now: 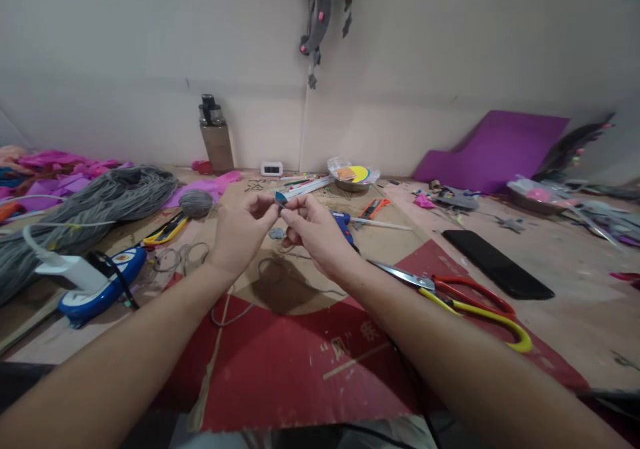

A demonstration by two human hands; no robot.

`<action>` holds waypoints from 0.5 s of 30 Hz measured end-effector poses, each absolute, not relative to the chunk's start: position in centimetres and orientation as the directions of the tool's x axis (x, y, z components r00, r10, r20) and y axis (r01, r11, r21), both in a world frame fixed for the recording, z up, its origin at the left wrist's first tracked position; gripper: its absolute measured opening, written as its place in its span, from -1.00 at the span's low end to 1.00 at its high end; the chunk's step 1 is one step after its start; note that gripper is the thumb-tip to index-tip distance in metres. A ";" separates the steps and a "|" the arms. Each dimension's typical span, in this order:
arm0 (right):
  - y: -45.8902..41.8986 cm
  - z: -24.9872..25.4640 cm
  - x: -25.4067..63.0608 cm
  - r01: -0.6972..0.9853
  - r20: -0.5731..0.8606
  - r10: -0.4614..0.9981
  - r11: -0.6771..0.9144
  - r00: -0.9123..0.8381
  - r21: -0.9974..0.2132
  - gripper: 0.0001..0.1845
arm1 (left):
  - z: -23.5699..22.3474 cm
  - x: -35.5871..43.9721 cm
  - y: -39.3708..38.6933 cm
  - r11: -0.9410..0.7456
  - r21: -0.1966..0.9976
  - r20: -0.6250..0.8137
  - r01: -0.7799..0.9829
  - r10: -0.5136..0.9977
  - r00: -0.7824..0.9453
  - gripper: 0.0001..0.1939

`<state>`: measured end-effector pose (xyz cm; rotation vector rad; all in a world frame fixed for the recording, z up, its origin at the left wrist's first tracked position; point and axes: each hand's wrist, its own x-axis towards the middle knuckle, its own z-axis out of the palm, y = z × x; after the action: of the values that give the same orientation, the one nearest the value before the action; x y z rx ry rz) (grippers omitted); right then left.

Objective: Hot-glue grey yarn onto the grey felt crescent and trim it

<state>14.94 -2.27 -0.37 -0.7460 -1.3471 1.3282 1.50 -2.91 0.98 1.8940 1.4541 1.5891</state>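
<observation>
Fingertips of my left hand (240,229) pinch a small teal and dark piece (281,198) from the left. My right hand (317,232) pinches the same piece from the right, its other fingers curled in. What the piece is made of is too small to tell. Below the hands, a thin grey yarn strand (320,290) trails over the red and brown cardboard (280,376). A small grey-blue scrap (277,234) lies just under the fingers. Beside my right hand is a blue glue gun (343,222), partly hidden.
Scissors (450,292) with red and yellow handles and a black phone (497,264) lie right. Leftward are a yellow utility knife (167,230), a grey yarn ball (196,204), a yarn hank (115,199) and a blue power strip (103,289). A brown bottle (217,148) stands behind.
</observation>
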 end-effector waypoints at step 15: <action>-1.7 0.1 16.3 0.085 0.422 0.906 0.424 -0.040 -0.902 -0.91 | 0.5 1.8 -2.8 -0.314 0.948 0.319 0.053 0.941 -0.112 -0.79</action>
<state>16.25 -1.67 0.07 -0.9324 -1.4662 0.8494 1.78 -2.79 0.54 1.4128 1.1547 1.5216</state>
